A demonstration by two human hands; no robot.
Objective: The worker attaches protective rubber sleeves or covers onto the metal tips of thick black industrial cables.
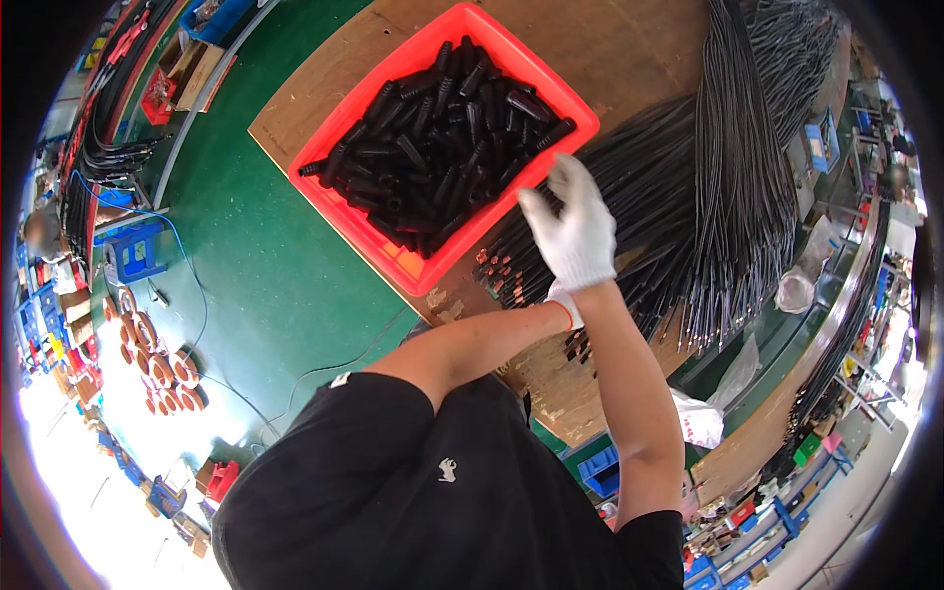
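My right hand (575, 228), in a white knitted glove, hovers by the right corner of a red plastic bin (393, 261). Its thumb and fingers stand apart, with nothing seen between them. Black ribbed sleeves (423, 147) lie heaped in the bin. My left hand (563, 303), also gloved, reaches across under my right wrist. Only its cuff and a bit of the glove show; its fingers are hidden. Close by both hands lies a large bundle of black cables (742, 177), some with bare copper-coloured ends (506, 280).
Bin and cables rest on a brown wooden table (324, 93). Beyond its left edge is a green floor (256, 236) with a blue crate (136, 252), copper-coloured coils (157, 364) and a thin cord. A blue bin (600, 472) and a white plastic bag (698, 418) are at lower right.
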